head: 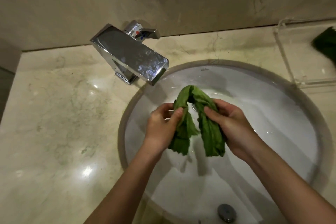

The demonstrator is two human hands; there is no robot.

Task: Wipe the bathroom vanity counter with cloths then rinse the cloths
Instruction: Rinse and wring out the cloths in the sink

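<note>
Cloth [192, 93], green, arched over sink [272, 123], left grip [160, 129] and right grip [232, 125] each clenching one end. Probably held there for wringing straight into it.

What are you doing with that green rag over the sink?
A person holds a green cloth over the white sink with both hands. The left hand grips one end and the right hand grips the other, so the cloth arches between them near the faucet. No stream of water shows. Another dark green cloth shows at the far right edge.
</note>
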